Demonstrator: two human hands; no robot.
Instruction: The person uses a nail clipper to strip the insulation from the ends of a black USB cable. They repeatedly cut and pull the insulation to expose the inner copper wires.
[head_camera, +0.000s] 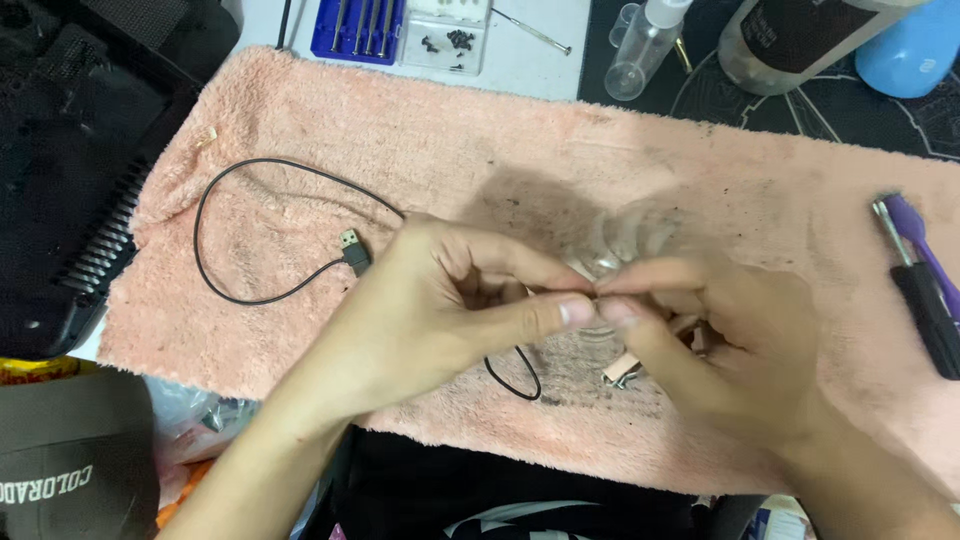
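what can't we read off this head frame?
- Small part pinched between left hand and right hand: head view, hidden by fingertips, motion-blurred.
- Thin black cable: far end hidden under the hands.
- Small metal piece on pink terry towel: partly hidden by right hand.
- Purple-handled tool: cut off by right edge.

A pink towel (480, 150) covers the work surface. Far off lie a blue screwdriver set (358, 28), a clear tray of small screws (447, 38) and a clear spray bottle (642, 45). At right rests a purple-handled tool (922, 245); at near left, a dark cap (70, 460).
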